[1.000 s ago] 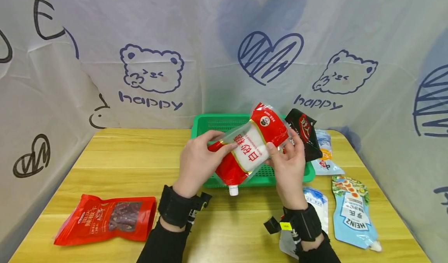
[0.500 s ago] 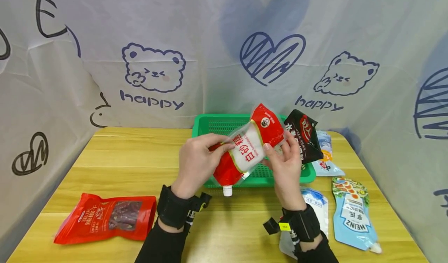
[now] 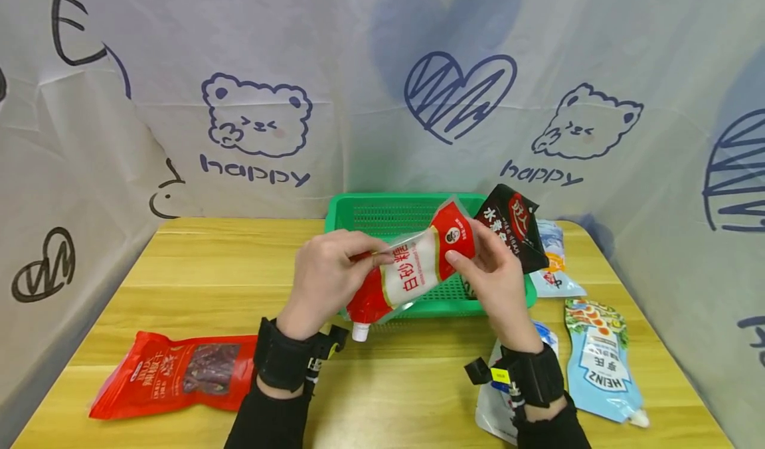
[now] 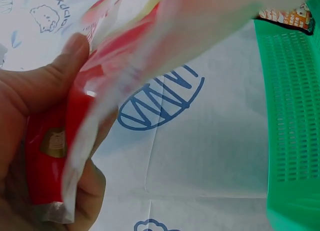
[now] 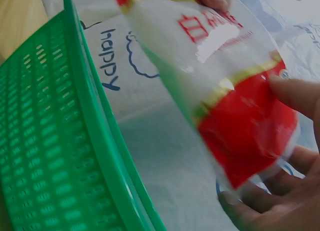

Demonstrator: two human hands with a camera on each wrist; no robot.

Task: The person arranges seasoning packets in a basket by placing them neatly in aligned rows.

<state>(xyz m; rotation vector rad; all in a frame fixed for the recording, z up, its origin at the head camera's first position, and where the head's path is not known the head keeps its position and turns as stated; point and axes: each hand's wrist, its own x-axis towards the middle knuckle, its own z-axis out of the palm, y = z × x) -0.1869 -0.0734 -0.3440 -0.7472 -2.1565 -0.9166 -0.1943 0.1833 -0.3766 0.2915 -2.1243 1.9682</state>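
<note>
Both hands hold a red and white spouted pouch of white granulated sugar (image 3: 412, 269) over the basket, tilted with its white cap (image 3: 360, 332) at the lower left. My left hand (image 3: 325, 276) pinches the pouch's upper left edge, thumb on the printed front. At the red far end, my right hand (image 3: 499, 279) grips it; in the right wrist view its thumb presses the front of the sugar pouch (image 5: 250, 126) and the other fingers lie behind. Below and behind it stands a green perforated basket (image 3: 382, 206), its middle partly hidden by the pouch.
A black pouch (image 3: 516, 226) leans up from the basket's right end. To its right lie a blue-white packet (image 3: 552, 263) and a light blue Heinz pouch (image 3: 603, 362). A silver-white pouch (image 3: 496, 416) is partly under the right forearm. A red dried chili bag (image 3: 173, 376) lies at left.
The sugar pouch has turned flatter, its capped end swinging left and its far end dropping. My right hand has moved up to the far end; the left shifted slightly left.
</note>
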